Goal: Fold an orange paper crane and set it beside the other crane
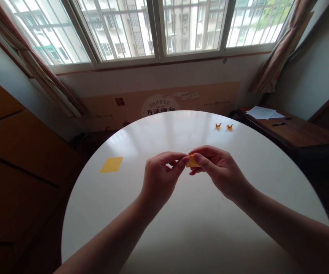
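A small piece of folded yellow paper [192, 162] is held between my two hands, above the middle of the white table. My left hand [164, 171] pinches its left end between thumb and index finger. On the other side, my right hand [218, 167] grips it with the thumb on the near face and the fingers behind. The fingers partly cover the paper, so its full shape is hidden. To the left lies a flat yellow square of paper [112, 164]. Two small folded paper birds [218, 127] stand side by side near the far right edge.
The round white table [158, 236] fills the middle. At the right stands a brown wooden desk [301, 131] with white sheets [264, 112] on it. A wooden cabinet [18, 152] is on the left. Behind are a printed board [218, 97], barred windows and curtains [278, 57].
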